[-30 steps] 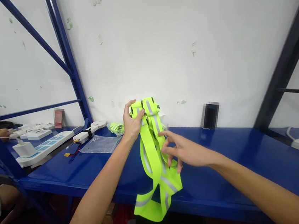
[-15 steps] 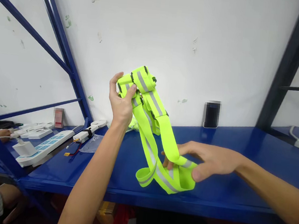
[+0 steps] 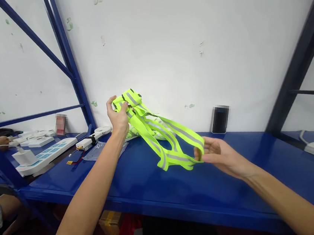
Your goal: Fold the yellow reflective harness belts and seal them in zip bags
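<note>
A neon yellow reflective harness [image 3: 154, 146] of elastic straps with grey stripes stretches between my hands above the blue table. My left hand [image 3: 120, 117] is closed around its bundled end, where black buckles show. At the other end, my right hand [image 3: 220, 154] has its fingers hooked inside a strap loop, the thumb along the outer side. Several straps hang slack between the two hands. Behind them, a pile in clear plastic with the same yellow material [image 3: 161, 130] lies against the wall, partly hidden.
A dark phone-like device [image 3: 220, 119] leans on the wall at the back of the blue table [image 3: 222, 191]. To the left lie a power strip [image 3: 48, 154], a battery pack with wires [image 3: 85, 142] and a plastic bag [image 3: 95, 152]. Another person's hand [image 3: 2, 141] shows at far left.
My right hand has moved up and pulled the strap loop outward to the right. My left hand has come down and left with the bundled end, so the straps are now more spread.
</note>
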`<state>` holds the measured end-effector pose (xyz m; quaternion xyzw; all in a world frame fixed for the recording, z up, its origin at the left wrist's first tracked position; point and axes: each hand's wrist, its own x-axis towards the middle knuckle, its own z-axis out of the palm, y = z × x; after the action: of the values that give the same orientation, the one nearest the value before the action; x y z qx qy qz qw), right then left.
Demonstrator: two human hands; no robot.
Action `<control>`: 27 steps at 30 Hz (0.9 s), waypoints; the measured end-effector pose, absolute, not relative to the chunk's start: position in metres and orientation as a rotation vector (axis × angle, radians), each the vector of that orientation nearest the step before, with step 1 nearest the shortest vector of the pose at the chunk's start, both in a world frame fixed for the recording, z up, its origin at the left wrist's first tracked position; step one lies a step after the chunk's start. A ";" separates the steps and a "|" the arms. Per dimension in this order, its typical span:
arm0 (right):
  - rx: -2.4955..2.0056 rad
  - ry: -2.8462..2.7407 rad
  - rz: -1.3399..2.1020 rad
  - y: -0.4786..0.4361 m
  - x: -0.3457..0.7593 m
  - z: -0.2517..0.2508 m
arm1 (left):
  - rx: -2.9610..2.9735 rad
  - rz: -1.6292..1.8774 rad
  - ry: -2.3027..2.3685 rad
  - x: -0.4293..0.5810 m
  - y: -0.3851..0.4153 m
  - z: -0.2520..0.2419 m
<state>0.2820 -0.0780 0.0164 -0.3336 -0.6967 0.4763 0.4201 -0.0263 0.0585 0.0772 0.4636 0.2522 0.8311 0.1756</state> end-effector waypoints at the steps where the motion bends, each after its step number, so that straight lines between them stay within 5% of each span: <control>1: -0.924 -1.747 1.116 -0.075 0.281 0.014 | 1.307 2.375 0.725 -0.027 0.059 0.075; 9: -1.163 -1.861 -0.097 -0.072 0.269 -0.022 | 1.502 2.455 0.672 -0.025 0.047 0.075; 13: -0.823 -2.300 -0.038 -0.107 0.254 -0.011 | 1.416 2.153 0.491 -0.013 0.040 0.081; 21: -0.884 -1.761 0.392 -0.045 0.253 0.079 | 1.453 1.517 0.310 0.028 0.013 0.074; 27: -0.620 -1.990 0.749 -0.028 0.236 0.070 | 1.439 1.397 0.360 0.046 0.018 0.049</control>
<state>0.2359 -0.0284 0.0698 -0.2505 -0.8037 0.3026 0.4468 0.0462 0.0181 0.0490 0.6012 0.1506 0.5838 0.5245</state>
